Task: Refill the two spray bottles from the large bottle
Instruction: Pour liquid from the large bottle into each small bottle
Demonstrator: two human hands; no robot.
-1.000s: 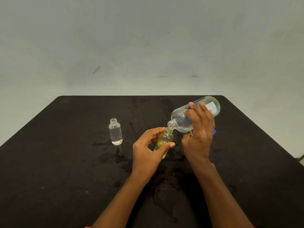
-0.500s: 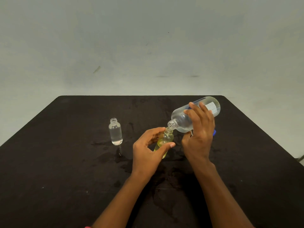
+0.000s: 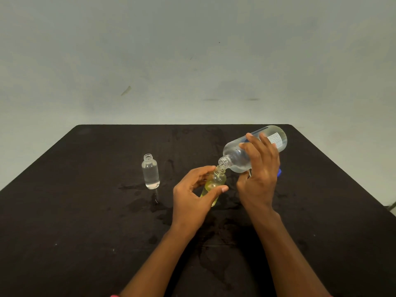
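Two small spray bottles stand uncapped on a black table (image 3: 85, 211). The yellow-tinted spray bottle (image 3: 215, 183) is your landmark, roughly upright near the table's middle. Your left hand (image 3: 192, 198) curls round it, thumb on the near side and fingertips by its neck, steadying it.

Just above and to the right of it, your right hand (image 3: 260, 174) grips the large bottle (image 3: 235, 155). That bottle is tipped steeply, with its open mouth at the yellow bottle's neck. I cannot tell whether the two rims touch, and no stream is plain to see.

Well to the left of the yellow bottle stands the clear spray bottle (image 3: 150, 173), untouched and mostly full. Wet patches (image 3: 139, 205) darken the table between them. To the right of the yellow bottle, a blue thing (image 3: 279, 172) peeks out behind your right hand, too hidden to name.

Almost nothing differs from a second ago: both hands and the tilt of the large bottle match. That suggests a slow, steady pour into the second bottle, with the clear one probably already done. The caps are not yet back on.
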